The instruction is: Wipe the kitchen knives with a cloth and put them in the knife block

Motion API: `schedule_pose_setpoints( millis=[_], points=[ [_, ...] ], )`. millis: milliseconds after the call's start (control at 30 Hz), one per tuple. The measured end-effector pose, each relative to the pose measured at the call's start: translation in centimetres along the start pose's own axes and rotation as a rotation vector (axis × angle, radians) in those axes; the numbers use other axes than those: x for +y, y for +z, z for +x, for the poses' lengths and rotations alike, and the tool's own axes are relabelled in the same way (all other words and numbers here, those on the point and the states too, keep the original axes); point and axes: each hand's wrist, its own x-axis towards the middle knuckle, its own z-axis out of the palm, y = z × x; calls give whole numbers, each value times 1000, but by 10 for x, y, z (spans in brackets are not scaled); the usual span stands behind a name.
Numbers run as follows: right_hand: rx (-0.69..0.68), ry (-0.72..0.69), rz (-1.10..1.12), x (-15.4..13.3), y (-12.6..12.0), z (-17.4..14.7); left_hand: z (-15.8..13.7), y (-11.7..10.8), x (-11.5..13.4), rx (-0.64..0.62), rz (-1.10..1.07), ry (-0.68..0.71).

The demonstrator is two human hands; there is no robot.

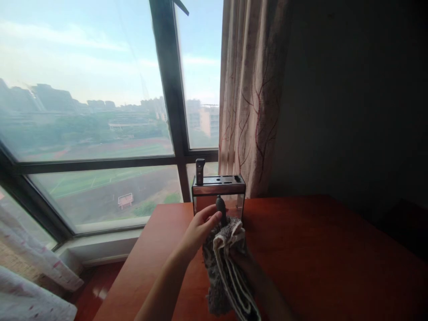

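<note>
My left hand [207, 218] has its thumb and fingers closed on a dark, ribbed, rounded piece [220, 205] that stands upright above the cloth; its exact kind does not show. A folded grey towel [220, 258] with pale edges wraps around the lower part of that piece and hangs down toward me. My right hand [245, 263], in deep shadow, grips the towel from the right, with its fingers mostly hidden by the folds. Just behind both hands is a clear-walled tank-like box [219, 190] with a dark slotted top.
A small dark upright device [199, 172] stands on the left end of the box's top. The reddish-brown wooden table [301, 249] extends to the right into shadow. Large windows [100, 164] lie ahead and left, with a patterned curtain [250, 89] beside them.
</note>
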Motion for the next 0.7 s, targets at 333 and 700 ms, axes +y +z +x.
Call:
schedule_pose_setpoints(
  millis=[333, 700],
  points=[
    [-182, 59, -209, -12, 5, 3, 15, -24, 13, 287, -254, 74],
    [-218, 39, -249, -15, 2, 1, 18, -11, 12, 359, -95, 142]
  ],
)
